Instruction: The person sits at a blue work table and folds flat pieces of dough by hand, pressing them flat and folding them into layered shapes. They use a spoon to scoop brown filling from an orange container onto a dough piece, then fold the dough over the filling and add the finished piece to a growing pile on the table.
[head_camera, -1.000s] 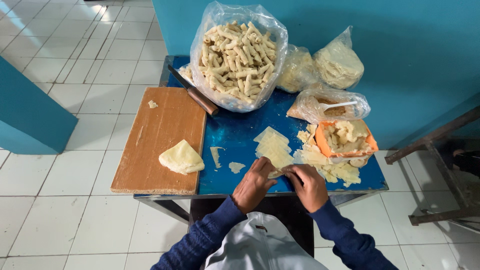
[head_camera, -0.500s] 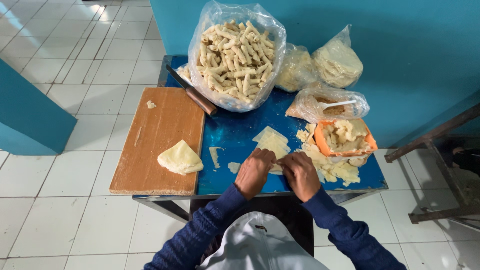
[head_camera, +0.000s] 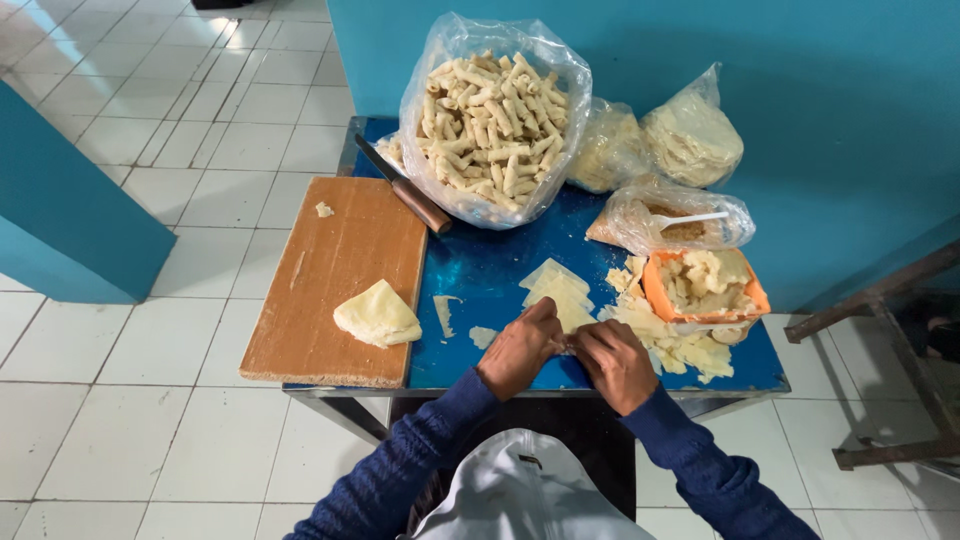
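Observation:
My left hand (head_camera: 520, 349) and my right hand (head_camera: 613, 363) meet near the front edge of a small blue table (head_camera: 490, 260). Their fingers pinch a small pale piece of dough wrapper (head_camera: 565, 344) between them, mostly hidden. Just beyond the hands lies a stack of pale triangular wrappers (head_camera: 560, 290). To the right stands an orange bowl (head_camera: 650, 291) of pale filling, with scraps of dough (head_camera: 680, 345) spread in front of it.
A wooden cutting board (head_camera: 330, 270) on the left carries a folded wrapper pile (head_camera: 377, 315). A knife (head_camera: 405, 186) lies beside a big clear bag of rolled sticks (head_camera: 490, 120). More bags (head_camera: 690, 135) stand at the back against the blue wall. White tiled floor surrounds the table.
Both hands have shifted slightly and keep working the small piece between their fingers at the table's front edge. Nothing else on the table has moved.

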